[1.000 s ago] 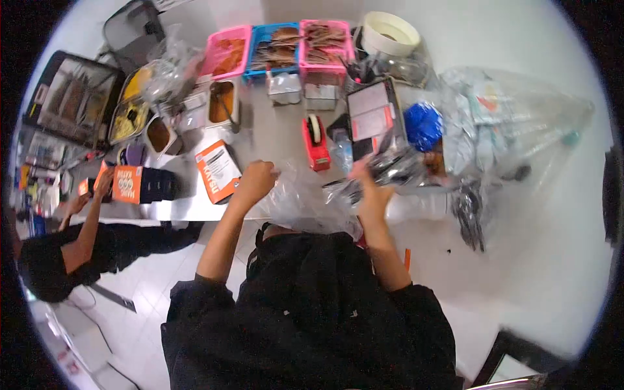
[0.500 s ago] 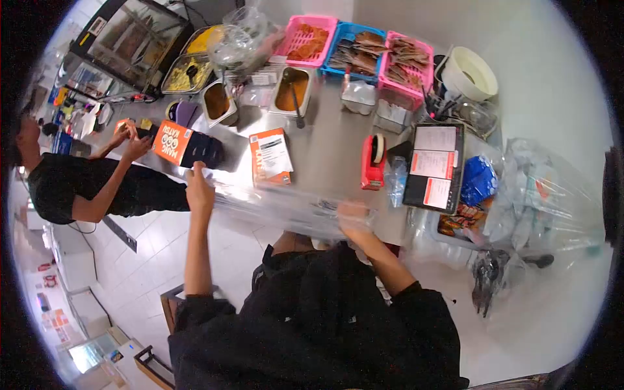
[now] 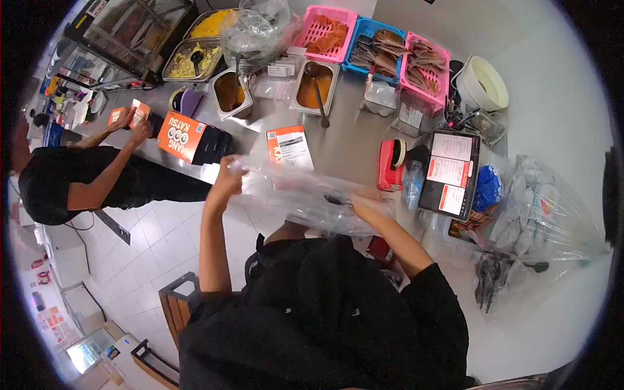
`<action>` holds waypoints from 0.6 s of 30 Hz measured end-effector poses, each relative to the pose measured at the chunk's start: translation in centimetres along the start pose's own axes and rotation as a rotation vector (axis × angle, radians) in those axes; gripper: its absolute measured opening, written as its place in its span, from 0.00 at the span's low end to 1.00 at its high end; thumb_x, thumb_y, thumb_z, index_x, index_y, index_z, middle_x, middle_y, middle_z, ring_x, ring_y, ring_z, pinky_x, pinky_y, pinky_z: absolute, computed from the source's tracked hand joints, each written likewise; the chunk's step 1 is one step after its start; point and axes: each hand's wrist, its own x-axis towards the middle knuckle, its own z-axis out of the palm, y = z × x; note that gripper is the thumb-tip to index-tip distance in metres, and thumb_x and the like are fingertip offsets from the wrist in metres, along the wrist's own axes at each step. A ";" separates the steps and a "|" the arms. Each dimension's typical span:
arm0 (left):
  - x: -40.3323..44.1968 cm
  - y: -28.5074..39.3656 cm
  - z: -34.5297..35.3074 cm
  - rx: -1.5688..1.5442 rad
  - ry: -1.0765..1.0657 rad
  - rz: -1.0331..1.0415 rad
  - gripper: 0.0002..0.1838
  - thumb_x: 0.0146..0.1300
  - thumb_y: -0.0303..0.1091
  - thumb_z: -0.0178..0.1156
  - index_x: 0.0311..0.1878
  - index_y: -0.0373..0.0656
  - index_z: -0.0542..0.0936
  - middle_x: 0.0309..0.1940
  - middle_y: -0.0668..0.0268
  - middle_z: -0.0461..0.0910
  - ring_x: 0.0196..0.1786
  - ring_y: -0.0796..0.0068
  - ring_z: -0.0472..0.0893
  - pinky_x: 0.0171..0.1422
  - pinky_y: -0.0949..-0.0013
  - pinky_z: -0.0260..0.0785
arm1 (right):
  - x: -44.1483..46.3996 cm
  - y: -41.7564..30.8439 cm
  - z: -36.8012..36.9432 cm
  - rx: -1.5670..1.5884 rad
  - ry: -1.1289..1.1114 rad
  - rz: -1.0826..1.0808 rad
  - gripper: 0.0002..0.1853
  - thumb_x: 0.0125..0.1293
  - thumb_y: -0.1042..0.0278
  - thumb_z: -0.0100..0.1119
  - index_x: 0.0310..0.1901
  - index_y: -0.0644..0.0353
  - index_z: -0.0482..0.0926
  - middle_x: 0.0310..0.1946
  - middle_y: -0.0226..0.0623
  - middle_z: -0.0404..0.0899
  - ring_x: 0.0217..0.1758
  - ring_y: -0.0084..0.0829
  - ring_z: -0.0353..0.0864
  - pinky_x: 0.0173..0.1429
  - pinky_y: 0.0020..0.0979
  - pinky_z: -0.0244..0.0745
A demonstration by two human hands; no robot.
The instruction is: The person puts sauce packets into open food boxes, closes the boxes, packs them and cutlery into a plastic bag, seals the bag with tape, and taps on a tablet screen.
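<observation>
"Head view, how far along?"
"Clear bag [image 3: 292,195] stretched out. My left hand [image 3: 224,185] pinches one end; right hand [image 3: 369,205] is partly behind plastic, can't tell its grip. Orange box [image 3: 278,140] lies unbagged on the counter [image 3: 348,153]."
"Room?"
"Bag's over the front edge; bare metal between box and tape dispenser [image 3: 387,172]."

Metal counter [image 3: 354,146] carries pink baskets [image 3: 333,11], blue basket [image 3: 372,76] between them, sauce pans [image 3: 314,110], red tape dispenser [image 3: 390,170].

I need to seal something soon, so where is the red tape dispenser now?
In the head view, the red tape dispenser stands on the metal counter, right of centre, just left of the tablet.
</observation>
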 end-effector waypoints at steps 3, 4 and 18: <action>1.3 -4.4 -0.1 0.600 0.073 0.297 0.34 0.47 0.28 0.65 0.58 0.38 0.61 0.51 0.43 0.62 0.54 0.42 0.66 0.60 0.54 0.62 | 1.1 -0.9 1.2 -0.018 0.216 -0.172 0.13 0.58 0.69 0.48 0.42 0.60 0.77 0.42 0.48 0.79 0.45 0.49 0.79 0.49 0.46 0.73; 0.1 -3.7 0.3 0.786 0.190 0.458 0.36 0.45 0.24 0.65 0.59 0.39 0.61 0.55 0.43 0.59 0.56 0.42 0.65 0.59 0.56 0.62 | 2.0 -1.4 2.5 0.004 0.330 -0.263 0.13 0.57 0.71 0.48 0.43 0.60 0.77 0.42 0.48 0.79 0.45 0.49 0.78 0.49 0.46 0.73; -0.7 -8.5 11.4 1.416 -0.813 0.268 0.18 0.52 0.36 0.59 0.46 0.41 0.77 0.49 0.55 0.73 0.55 0.60 0.71 0.58 0.57 0.63 | 9.5 1.8 -3.4 0.221 0.078 0.190 0.15 0.52 0.70 0.53 0.41 0.66 0.76 0.39 0.57 0.78 0.44 0.53 0.78 0.47 0.48 0.72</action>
